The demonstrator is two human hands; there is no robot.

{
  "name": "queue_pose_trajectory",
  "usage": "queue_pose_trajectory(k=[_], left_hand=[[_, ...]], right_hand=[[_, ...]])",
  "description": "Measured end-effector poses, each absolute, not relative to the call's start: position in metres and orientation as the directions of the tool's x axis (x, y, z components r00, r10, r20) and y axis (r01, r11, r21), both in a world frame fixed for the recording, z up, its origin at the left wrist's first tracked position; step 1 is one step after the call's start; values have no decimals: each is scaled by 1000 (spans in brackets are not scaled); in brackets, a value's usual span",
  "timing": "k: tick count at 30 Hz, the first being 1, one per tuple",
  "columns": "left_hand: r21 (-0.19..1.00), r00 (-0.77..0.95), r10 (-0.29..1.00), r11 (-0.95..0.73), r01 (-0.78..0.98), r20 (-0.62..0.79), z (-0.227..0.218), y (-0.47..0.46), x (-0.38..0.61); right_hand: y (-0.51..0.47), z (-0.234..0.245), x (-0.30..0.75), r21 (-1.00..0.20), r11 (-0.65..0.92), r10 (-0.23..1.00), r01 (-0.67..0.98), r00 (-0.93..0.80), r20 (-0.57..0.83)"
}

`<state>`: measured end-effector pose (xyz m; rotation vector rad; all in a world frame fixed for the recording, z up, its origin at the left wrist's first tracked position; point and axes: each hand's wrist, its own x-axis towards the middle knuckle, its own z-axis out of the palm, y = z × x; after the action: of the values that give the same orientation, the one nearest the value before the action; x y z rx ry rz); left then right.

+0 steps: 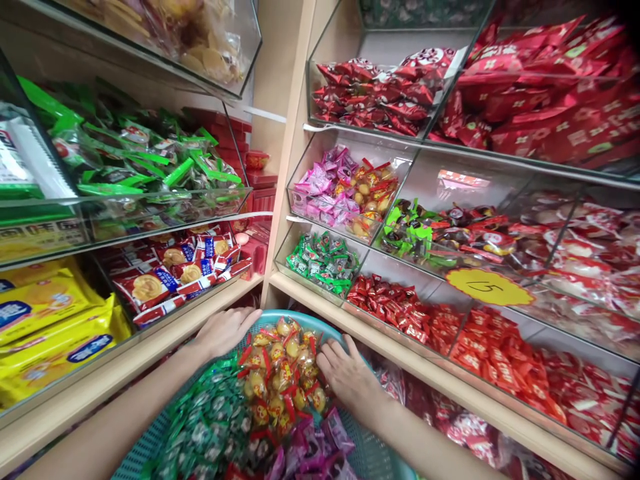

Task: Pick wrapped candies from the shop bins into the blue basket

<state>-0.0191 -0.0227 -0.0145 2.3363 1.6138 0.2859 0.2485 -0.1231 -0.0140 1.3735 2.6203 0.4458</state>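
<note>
A teal mesh basket (383, 457) full of wrapped sweets stands low in front of me. My left hand (226, 332) lies at its far left rim, beside the shelf edge, fingers stretched out and nothing visible in them. On the right, my right hand (350, 377) touches the gold-wrapped candies (283, 367), its fingers apart and slightly bent; no candy shows in its grasp. Green-wrapped candies (207, 417) fill the basket's left side. Purple-wrapped candies (317, 447) lie nearer to me, with some red wrappers at the bottom edge.
Two shelf units meet in a corner around the basket. Clear bins hold green packets (150, 157), yellow packs (50, 320), biscuit packets (185, 267), small green candies (323, 263) and red candies (390, 303). A yellow price tag (490, 287) is fixed on the right. Wooden ledges border the basket.
</note>
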Motion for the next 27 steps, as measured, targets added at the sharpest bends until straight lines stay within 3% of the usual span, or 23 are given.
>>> queue_pose_trajectory(k=[9,27], left_hand=[[306,358,934,-342,888,5,-22,-16,-23],[177,332,943,-326,929,-5,-23,-15,-22]], right_hand=[[-121,2,249,142,524,851,840,-522,-54],[-95,-26,250,82,564,825,822,-556,-95]])
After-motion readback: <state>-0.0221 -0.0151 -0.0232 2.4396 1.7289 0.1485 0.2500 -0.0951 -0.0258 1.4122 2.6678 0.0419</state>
